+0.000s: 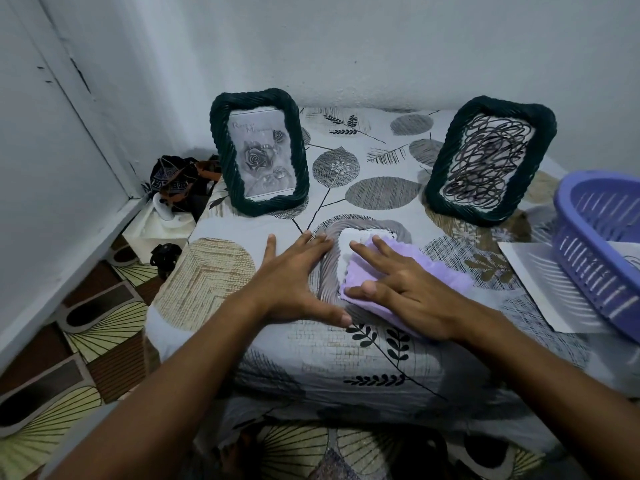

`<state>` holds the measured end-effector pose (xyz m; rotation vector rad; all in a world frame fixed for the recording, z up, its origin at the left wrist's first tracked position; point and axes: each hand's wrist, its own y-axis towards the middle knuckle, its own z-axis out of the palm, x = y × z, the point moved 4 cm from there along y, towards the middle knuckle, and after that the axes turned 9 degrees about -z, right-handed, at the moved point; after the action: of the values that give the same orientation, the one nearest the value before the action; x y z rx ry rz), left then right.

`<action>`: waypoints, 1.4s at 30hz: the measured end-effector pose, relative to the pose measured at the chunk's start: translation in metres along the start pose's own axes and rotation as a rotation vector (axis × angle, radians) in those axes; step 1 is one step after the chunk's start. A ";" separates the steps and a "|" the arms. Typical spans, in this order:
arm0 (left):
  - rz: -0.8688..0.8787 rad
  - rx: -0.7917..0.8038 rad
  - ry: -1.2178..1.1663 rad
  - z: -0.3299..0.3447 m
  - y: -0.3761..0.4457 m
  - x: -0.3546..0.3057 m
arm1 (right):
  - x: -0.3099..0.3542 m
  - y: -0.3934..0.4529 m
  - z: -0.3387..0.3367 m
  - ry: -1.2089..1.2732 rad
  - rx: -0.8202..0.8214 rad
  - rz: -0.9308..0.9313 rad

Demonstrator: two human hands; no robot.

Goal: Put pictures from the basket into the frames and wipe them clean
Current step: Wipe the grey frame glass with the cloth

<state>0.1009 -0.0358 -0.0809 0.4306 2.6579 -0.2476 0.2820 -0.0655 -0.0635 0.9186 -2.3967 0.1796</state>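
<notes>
On near-centre of leaf-patterned cloth-covered table (363,344): grey rope-edged picture frame (372,227) lying flat, white picture inside. Right hand (401,285) pressed flat, fingers straight and spread, on lilac fluffy cloth (360,271) covering frame's near right part; nothing gripped. Left hand (294,275) flat with straight fingers on frame's left edge and table; nothing gripped. Far left: dark green rope-edged frame with grey rose picture (260,150), upright. Far right: 2nd dark green frame with black scribble picture (490,161), upright, tilted. Right edge: purple slotted plastic basket (602,251), resting partly on white paper sheet (533,278).
</notes>
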 end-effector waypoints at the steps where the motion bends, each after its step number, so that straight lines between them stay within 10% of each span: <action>1: -0.001 0.002 -0.002 0.000 0.000 0.000 | 0.001 0.000 0.000 -0.001 0.015 0.010; 19: 0.005 0.002 -0.003 0.000 0.000 0.000 | 0.010 0.004 -0.001 -0.095 0.090 0.001; 32: 0.012 -0.013 0.023 0.001 0.000 0.001 | 0.023 0.002 0.004 -0.682 -0.010 -0.168; 42: 0.013 -0.008 0.025 0.002 0.001 0.002 | 0.020 -0.001 0.001 -0.403 0.112 -0.125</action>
<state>0.1004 -0.0346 -0.0833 0.4509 2.6785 -0.2294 0.2696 -0.0781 -0.0535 1.2536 -2.7033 0.0873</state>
